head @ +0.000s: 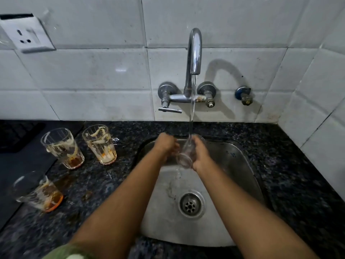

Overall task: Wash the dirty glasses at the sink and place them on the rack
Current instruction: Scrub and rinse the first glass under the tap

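Both hands point(183, 149) grip glass point(185, 156).

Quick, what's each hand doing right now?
Left hand: blurred at the glass, grip unclear.
Right hand: holding the glass under the tap.

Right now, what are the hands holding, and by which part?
A glass, held under the running tap. The right hand grips its side wall; the left hand is at its other side, too blurred to tell the hold.
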